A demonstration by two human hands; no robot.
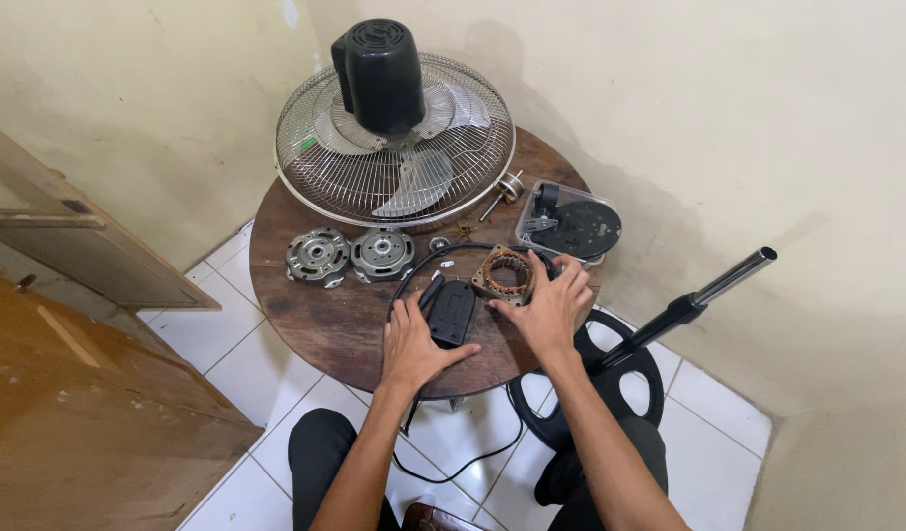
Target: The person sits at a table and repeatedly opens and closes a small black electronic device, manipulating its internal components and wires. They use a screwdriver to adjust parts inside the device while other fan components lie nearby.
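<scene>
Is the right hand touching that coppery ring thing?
Touching. The head view shows the right hand with its fingers resting on the motor stator.

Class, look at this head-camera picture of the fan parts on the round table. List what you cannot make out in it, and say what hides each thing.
- Head view: the near rim of the round dark wooden table is hidden by both forearms.
- Under the left hand: part of the flat black plastic cover.
- Under the right hand: one side of the copper-wound stator ring.
- Small metal bits by the wire fan cage: too small to identify.
- Black round stand base: partly behind the table and arm.
</scene>
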